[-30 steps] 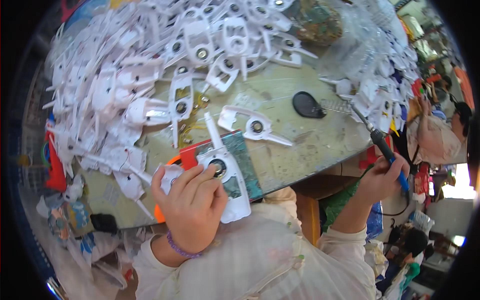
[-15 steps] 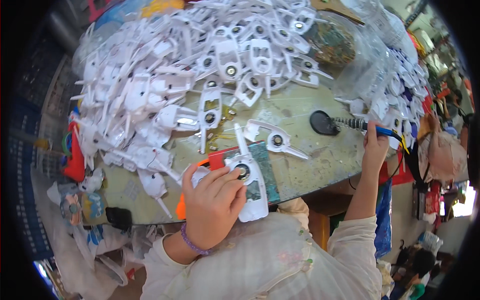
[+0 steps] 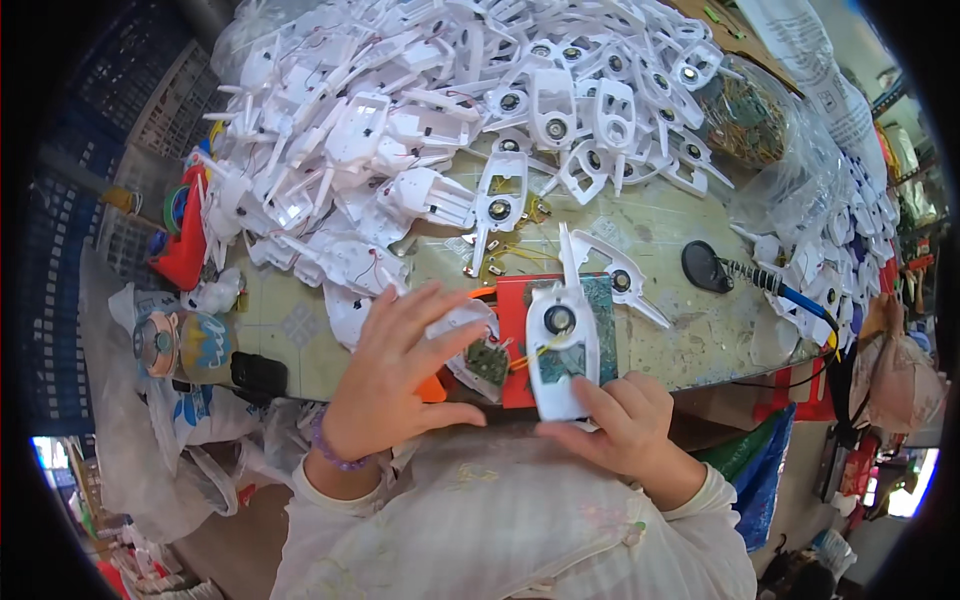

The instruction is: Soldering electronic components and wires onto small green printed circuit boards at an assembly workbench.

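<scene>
My right hand (image 3: pixel 628 425) has its thumb and fingers closed on the lower end of a white plastic housing (image 3: pixel 548 385) with a pointed tip. A round black speaker (image 3: pixel 559 320) sits in that housing. It rests over a red and green board (image 3: pixel 515 305). Yellow wires run from the speaker to a green circuit board (image 3: pixel 487 362) in a second white shell to the left. My left hand (image 3: pixel 395 370) is beside that shell, fingers spread, holding nothing. On the right, a soldering iron (image 3: pixel 805 303) with a blue handle sits in a spring holder.
A large heap of white housings (image 3: pixel 420 120) covers the back and left of the table (image 3: pixel 650 235). One loose housing (image 3: pixel 622 280) lies right of the board. A plastic bag of wired parts (image 3: pixel 745 115) stands at the back right. A red tape dispenser (image 3: pixel 185 240) is at the left.
My right hand has left the soldering iron and come to the housing. My left hand has moved off the housing to the left and spread. The circuit board and yellow wires now show.
</scene>
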`<state>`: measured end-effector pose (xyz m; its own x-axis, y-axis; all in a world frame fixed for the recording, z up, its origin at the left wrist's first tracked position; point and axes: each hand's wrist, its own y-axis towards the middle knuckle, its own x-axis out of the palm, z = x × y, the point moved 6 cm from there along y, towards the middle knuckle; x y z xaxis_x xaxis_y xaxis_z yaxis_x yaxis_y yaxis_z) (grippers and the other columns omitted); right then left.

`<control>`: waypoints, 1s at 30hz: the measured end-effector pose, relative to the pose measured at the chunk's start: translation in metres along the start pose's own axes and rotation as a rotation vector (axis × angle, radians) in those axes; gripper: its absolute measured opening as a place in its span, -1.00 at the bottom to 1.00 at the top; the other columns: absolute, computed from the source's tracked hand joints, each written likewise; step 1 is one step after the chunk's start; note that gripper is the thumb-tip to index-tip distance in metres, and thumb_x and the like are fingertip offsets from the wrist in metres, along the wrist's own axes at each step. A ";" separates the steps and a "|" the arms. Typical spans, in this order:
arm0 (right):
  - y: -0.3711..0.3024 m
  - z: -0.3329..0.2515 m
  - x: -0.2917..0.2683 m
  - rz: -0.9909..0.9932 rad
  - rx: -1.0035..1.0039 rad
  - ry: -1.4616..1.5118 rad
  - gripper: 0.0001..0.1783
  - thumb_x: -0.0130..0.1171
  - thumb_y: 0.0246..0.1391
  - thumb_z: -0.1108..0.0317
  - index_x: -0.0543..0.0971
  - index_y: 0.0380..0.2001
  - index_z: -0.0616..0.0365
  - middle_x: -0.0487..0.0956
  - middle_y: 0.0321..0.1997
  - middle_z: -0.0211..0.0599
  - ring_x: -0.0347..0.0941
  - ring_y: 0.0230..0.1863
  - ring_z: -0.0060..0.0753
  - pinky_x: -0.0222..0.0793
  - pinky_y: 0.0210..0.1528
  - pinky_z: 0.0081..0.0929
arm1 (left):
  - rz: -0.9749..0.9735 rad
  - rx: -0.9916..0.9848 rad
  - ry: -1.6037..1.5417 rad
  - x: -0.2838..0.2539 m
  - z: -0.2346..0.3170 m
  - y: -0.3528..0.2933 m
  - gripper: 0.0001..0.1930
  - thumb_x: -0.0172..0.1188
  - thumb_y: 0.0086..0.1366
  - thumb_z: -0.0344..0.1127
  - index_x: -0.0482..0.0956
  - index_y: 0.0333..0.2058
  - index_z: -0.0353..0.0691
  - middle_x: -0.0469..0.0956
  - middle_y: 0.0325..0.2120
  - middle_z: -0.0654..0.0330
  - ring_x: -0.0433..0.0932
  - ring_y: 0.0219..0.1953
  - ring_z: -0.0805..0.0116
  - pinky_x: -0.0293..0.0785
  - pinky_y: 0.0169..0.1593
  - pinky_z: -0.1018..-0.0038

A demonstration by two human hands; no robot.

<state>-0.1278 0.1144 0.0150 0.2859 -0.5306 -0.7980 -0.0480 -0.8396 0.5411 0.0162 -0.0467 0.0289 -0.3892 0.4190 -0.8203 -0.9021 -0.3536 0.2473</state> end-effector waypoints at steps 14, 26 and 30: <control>0.039 -0.010 0.021 0.139 0.090 0.164 -0.65 0.40 -0.19 0.43 0.57 -0.26 0.21 0.46 -0.28 -0.16 0.48 -0.46 -0.25 0.42 -0.48 -0.41 | 0.169 0.084 0.076 -0.003 -0.009 -0.007 -0.74 0.37 -0.09 -0.35 0.61 -0.34 -0.10 0.57 -0.12 0.27 0.53 -0.11 0.28 0.31 0.04 0.18; 0.034 -0.038 0.030 -0.074 -0.594 0.191 -0.70 0.25 -0.26 0.47 0.58 -0.32 0.19 0.47 -0.17 -0.22 0.47 -0.08 -0.17 0.55 -0.13 -0.33 | -0.205 0.157 0.044 -0.003 0.011 -0.004 0.08 0.51 -0.28 -0.09 0.14 0.26 -0.19 0.28 0.15 0.03 0.28 0.18 0.01 0.19 0.21 0.17; 0.034 -0.043 0.025 -0.078 -0.517 0.271 -0.71 0.24 -0.26 0.49 0.59 -0.32 0.18 0.51 -0.19 -0.20 0.51 -0.15 -0.15 0.54 -0.15 -0.32 | -0.129 0.048 0.120 0.018 0.009 -0.012 0.03 0.49 -0.26 -0.21 0.16 0.25 -0.22 0.33 0.11 0.05 0.36 0.06 0.11 0.25 0.08 0.23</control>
<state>-0.0811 0.0778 0.0252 0.5076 -0.3633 -0.7812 0.4369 -0.6730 0.5968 0.0181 -0.0278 0.0157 -0.2471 0.3541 -0.9020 -0.9521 -0.2617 0.1581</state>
